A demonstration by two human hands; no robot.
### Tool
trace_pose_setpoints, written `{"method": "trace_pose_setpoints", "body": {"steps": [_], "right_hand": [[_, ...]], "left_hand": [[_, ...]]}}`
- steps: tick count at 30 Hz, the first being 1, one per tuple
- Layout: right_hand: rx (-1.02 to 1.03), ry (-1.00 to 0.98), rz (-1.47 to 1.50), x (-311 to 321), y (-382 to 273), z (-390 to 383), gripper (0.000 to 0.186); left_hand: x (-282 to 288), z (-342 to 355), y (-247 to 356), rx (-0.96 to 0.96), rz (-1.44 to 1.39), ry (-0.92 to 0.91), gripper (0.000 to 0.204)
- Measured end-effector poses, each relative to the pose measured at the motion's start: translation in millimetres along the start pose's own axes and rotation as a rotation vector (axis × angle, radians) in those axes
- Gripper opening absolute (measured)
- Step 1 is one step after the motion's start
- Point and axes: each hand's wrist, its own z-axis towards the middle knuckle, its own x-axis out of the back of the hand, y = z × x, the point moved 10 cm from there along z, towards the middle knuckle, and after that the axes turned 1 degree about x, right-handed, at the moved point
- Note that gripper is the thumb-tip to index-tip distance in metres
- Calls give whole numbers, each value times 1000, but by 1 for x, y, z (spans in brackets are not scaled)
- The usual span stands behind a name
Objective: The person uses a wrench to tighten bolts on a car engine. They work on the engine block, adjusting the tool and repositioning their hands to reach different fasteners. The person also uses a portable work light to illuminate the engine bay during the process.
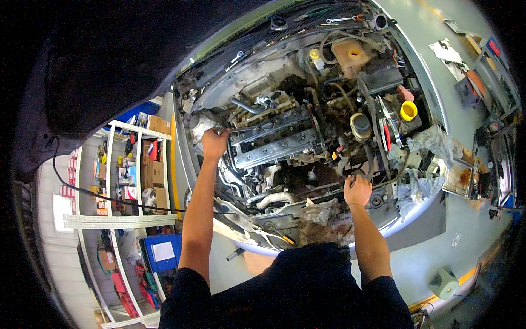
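Beside the left end of the engine's ribbed valve cover (276,154), my left hand (213,145) is closed. What its fingers grip is mostly hidden; a thin dark bar seems to run from them toward the cover. My right hand (358,192) is at the front edge of the engine bay, next to a dark hose (369,164). Its fingers are curled, and anything in them is too small to make out. A round reservoir cap (360,124) sits farther back from that hand.
Red-handled pliers (387,137) and a yellow cup (408,111) lie at the bay's right. Crumpled rags (419,186) cover the front right corner. A ratchet (236,56) and a combination wrench (341,20) rest along the rear edge. Shelving (112,175) stands left, under the raised hood (98,66).
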Motion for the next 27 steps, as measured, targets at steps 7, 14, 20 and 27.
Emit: {"method": "trace_pose_setpoints", "body": {"steps": [7,14,20,27], "right_hand": [[15,2,-17,-5,-1,0,30],[31,-1,-27,-4,-6,4,29],[8,25,-27,-2,7,5,28],[14,-12,-25,-3,-5,0,28]], "left_hand": [[-20,28,-13,-95,-6,-36,34],[-38,67,-69,217,-219,-206,35],[-43,50,57,-361,365,-286,39],[-28,87,-9,21,258,-225,51]]}}
